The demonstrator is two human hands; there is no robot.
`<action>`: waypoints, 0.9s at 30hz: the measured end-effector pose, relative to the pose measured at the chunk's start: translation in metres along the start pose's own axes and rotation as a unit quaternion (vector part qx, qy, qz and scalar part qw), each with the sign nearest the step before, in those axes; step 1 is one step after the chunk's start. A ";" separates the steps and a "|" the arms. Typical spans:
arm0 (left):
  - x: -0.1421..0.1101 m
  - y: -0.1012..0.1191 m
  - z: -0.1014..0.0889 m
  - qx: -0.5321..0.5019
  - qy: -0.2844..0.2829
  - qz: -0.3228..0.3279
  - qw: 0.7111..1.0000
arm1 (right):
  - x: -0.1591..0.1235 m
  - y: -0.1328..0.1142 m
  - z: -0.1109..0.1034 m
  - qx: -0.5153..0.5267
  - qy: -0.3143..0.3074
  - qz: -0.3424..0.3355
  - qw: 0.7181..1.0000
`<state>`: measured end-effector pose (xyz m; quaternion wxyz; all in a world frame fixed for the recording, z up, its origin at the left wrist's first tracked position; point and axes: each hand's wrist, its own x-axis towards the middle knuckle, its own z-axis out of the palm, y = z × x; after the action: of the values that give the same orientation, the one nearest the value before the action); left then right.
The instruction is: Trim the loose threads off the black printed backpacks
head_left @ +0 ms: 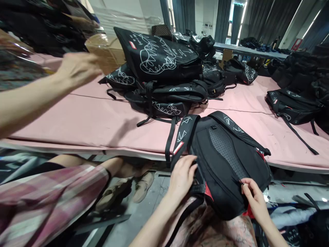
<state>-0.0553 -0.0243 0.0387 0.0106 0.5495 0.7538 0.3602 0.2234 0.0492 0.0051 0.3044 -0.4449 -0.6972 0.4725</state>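
Note:
A black backpack (222, 164) lies tilted across the table edge and my lap, its padded back panel and two shoulder straps facing up. White line drawings and a red label mark the straps. My left hand (183, 176) is closed on the backpack's left side, below a shoulder strap, with the fingertips partly hidden at the edge. On the lower right of the back panel, my right hand (252, 195) pinches thumb and finger together. A small dark bit shows at those fingertips, too small to name. Red fabric peeks out at the backpack's lower sides.
Beyond it, a stack of black backpacks (164, 65) with white scribbles stands on the pink-covered table (84, 116). Another backpack (293, 106) lies at right. A co-worker's blurred arm (64, 77) reaches in from the left, near a cardboard box (108, 49). Fabric bundles fill the lower right.

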 end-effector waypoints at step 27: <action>0.014 -0.007 0.043 -0.142 -0.010 -0.132 0.981 | 0.072 -0.071 0.063 -0.403 -0.057 -0.293 0.865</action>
<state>-0.0489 0.0089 0.0083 0.1440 0.4417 0.7605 0.4536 0.1165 0.0795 0.0487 0.1829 -0.2759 -0.9414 0.0641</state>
